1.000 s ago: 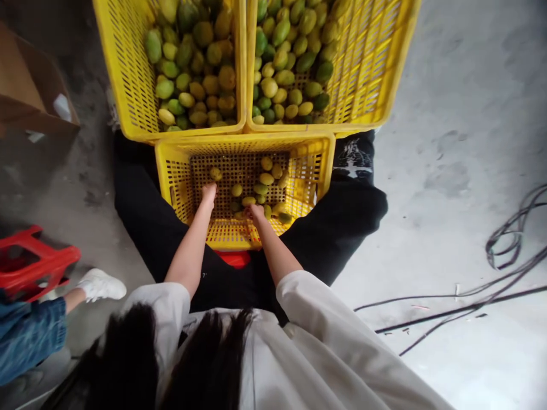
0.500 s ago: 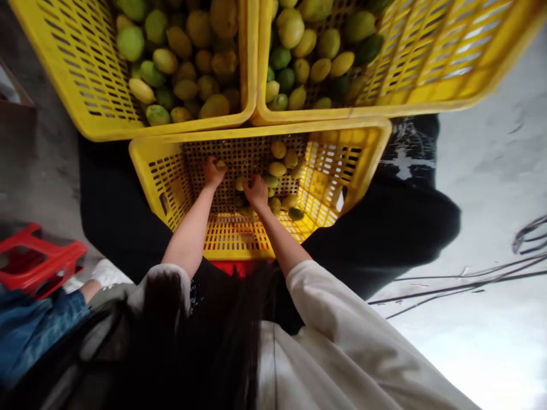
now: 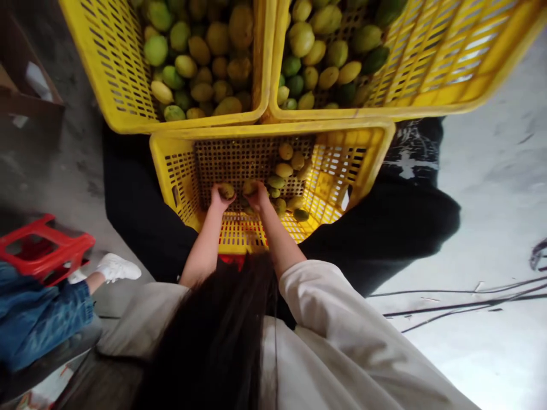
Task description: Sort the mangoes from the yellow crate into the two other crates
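Observation:
Between my legs stands a yellow plastic crate (image 3: pixel 273 130) with slotted walls and a perforated floor. Inside it, on the left, my left hand (image 3: pixel 218 199) is closed around a yellowish lemon (image 3: pixel 227 190). My right hand (image 3: pixel 260 199) grips another lemon (image 3: pixel 249 186), a short gap away from the first. Several loose yellow and green lemons (image 3: pixel 284 169) lie in the right half of this crate, just right of my right hand. A few near the front wall are partly covered by that hand.
Two bigger yellow crates, one at the back left (image 3: pixel 114 85) and one at the back right (image 3: pixel 427 108), hold many green and yellow lemons. At left are a red stool (image 3: pixel 51 242) and another person's leg (image 3: pixel 81 307). Black cables (image 3: pixel 448 307) cross the floor at right.
My left hand has come toward me and slightly right with its lemon. My right hand has turned and now shows a lemon raised in its fingers. The view has shifted a little.

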A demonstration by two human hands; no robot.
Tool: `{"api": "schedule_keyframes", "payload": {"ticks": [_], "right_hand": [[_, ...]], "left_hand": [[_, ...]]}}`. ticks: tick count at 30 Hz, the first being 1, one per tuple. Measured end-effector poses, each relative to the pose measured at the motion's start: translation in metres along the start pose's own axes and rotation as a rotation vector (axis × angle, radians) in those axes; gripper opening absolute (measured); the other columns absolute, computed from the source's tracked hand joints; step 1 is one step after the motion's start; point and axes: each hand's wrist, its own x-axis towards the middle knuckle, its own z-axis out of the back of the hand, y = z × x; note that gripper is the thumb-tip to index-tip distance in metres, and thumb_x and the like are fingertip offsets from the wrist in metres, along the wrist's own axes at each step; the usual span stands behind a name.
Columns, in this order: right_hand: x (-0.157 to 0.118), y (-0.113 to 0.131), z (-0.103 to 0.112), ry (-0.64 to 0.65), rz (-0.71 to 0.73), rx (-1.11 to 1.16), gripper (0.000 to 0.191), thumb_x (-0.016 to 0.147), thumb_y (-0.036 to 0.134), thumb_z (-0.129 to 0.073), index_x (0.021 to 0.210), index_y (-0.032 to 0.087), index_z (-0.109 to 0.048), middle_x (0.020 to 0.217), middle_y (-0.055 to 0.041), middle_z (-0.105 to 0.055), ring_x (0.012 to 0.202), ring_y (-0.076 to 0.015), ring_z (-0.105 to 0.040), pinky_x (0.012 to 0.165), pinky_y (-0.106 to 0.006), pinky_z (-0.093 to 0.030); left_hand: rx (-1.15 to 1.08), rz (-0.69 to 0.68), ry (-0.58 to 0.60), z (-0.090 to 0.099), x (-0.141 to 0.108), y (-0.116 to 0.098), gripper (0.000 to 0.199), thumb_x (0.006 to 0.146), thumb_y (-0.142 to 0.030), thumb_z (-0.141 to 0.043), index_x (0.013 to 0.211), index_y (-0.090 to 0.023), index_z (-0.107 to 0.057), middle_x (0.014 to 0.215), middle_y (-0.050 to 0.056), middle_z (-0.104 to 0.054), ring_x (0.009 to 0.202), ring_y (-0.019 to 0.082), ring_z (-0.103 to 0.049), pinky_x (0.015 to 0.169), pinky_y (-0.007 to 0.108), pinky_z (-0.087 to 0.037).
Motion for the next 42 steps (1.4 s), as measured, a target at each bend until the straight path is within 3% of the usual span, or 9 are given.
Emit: {"api": "schedule_keyframes", "payload": {"ticks": [4,8,13,17,21,25,30,36,42], "right_hand": [[-0.036,0.022,-0.007,0.095,-0.079,0.257,0.019,0.118,0.018,-0.052,0.107,0.029,-0.063,0.087,0.0068,-0.069,0.076,-0.0128,-0.070,0.074,-0.021,-0.062],[-0.069,0.044,-0.012,0.171,-0.082,0.200,0.030,0.128,0.037,-0.055,0.102,0.027,-0.064,0.078,0.0038,-0.069,0.069,-0.0150,-0.069,0.056,-0.019,-0.051],[-0.105,0.060,-0.001,0.278,0.054,0.103,0.029,0.127,0.034,-0.065,0.099,0.026,-0.065,0.080,0.0033,-0.070,0.069,-0.0139,-0.069,0.053,-0.019,-0.046],[-0.127,0.061,0.021,0.330,0.109,0.101,0.035,0.130,0.048,-0.055,0.103,0.028,-0.067,0.079,0.0018,-0.067,0.085,-0.0207,-0.080,0.056,-0.021,-0.048],[-0.134,0.052,0.042,0.352,0.139,0.138,0.020,0.121,0.040,-0.068,0.104,0.030,-0.066,0.081,0.0040,-0.069,0.080,-0.0191,-0.077,0.063,-0.023,-0.057],[-0.129,0.041,0.051,0.375,0.223,0.222,0.021,0.100,0.015,-0.078,0.106,0.032,-0.066,0.089,0.0063,-0.077,0.085,-0.0160,-0.082,0.083,-0.024,-0.070],[-0.125,0.034,0.054,0.474,0.241,0.291,0.021,0.092,0.022,-0.076,0.109,0.031,-0.067,0.097,0.0006,-0.085,0.116,-0.0271,-0.089,0.112,-0.048,-0.077],[-0.129,0.027,0.049,0.453,0.299,0.306,0.020,0.095,0.025,-0.076,0.112,0.032,-0.068,0.099,0.0029,-0.085,0.117,-0.0246,-0.089,0.098,-0.038,-0.077],[-0.124,0.024,0.043,0.370,0.314,0.244,0.016,0.100,0.030,-0.082,0.108,0.031,-0.068,0.089,0.0042,-0.077,0.103,-0.0211,-0.088,0.087,-0.029,-0.075]], "left_hand": [[0.018,-0.144,0.182,-0.009,-0.035,-0.020,0.019,0.111,-0.015,-0.066,0.095,-0.024,-0.072,0.085,0.001,-0.070,0.081,0.017,-0.069,0.079,0.027,-0.060],[0.090,-0.252,0.317,-0.008,-0.081,-0.036,0.016,0.111,-0.022,-0.077,0.095,-0.022,-0.072,0.095,0.004,-0.079,0.094,0.018,-0.080,0.088,0.026,-0.062],[-0.014,-0.303,0.450,0.012,-0.139,-0.039,0.001,0.112,-0.023,-0.077,0.113,-0.023,-0.077,0.096,0.005,-0.080,0.109,0.025,-0.086,0.105,0.038,-0.071],[-0.026,-0.278,0.508,0.037,-0.165,-0.026,0.021,0.125,-0.034,-0.062,0.119,-0.023,-0.079,0.092,0.006,-0.078,0.098,0.023,-0.084,0.089,0.032,-0.071],[-0.036,-0.262,0.494,0.059,-0.164,-0.005,0.023,0.124,-0.042,-0.067,0.121,-0.026,-0.083,0.090,0.005,-0.078,0.094,0.022,-0.083,0.078,0.027,-0.067],[-0.139,-0.258,0.468,0.064,-0.154,0.006,0.004,0.113,-0.029,-0.084,0.113,-0.026,-0.084,0.098,0.002,-0.081,0.106,0.018,-0.085,0.093,0.023,-0.067],[-0.194,-0.237,0.563,0.060,-0.154,0.008,0.019,0.116,-0.019,-0.074,0.097,-0.021,-0.079,0.098,0.005,-0.082,0.112,0.018,-0.086,0.106,0.025,-0.067],[-0.108,-0.262,0.600,0.055,-0.153,0.022,0.024,0.114,-0.013,-0.073,0.091,-0.020,-0.076,0.088,0.001,-0.077,0.086,0.012,-0.077,0.098,0.024,-0.069],[-0.085,-0.313,0.593,0.048,-0.142,0.029,0.021,0.102,-0.010,-0.089,0.091,-0.019,-0.074,0.094,0.003,-0.080,0.095,0.015,-0.080,0.099,0.028,-0.069]]}}
